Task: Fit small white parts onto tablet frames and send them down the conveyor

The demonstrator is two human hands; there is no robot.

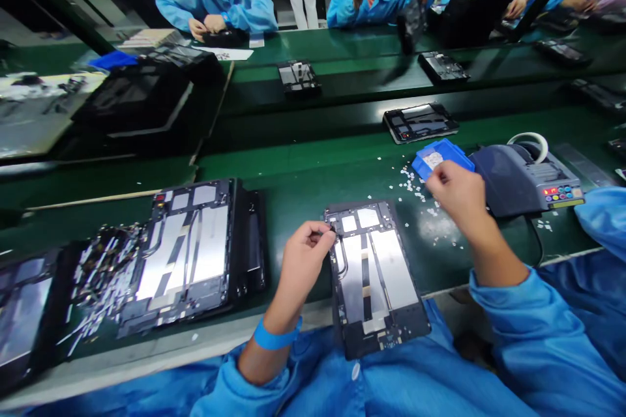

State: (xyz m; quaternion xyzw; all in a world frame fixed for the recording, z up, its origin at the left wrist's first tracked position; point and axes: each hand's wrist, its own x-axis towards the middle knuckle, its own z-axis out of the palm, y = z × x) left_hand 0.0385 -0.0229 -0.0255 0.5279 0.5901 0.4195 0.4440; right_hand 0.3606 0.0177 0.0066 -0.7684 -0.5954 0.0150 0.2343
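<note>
An opened tablet back (374, 277) with silver plates lies in front of me, hanging over the bench's front edge. My left hand (306, 257) is closed in a pinch on its upper left corner. My right hand (457, 194) is stretched out to the small blue tray (443, 155) at the right, its fingers pinched together at the tray's near rim; what they hold, if anything, is too small to make out. White scraps (413, 186) are scattered on the green mat beside the tray.
A stack of opened tablets (188, 254) lies at the left, with a heap of peeled strips (100, 273) beside it. A tape dispenser (531, 176) stands at the right. More tablets (419, 122) ride the belt beyond. Several people in blue coats work across the line.
</note>
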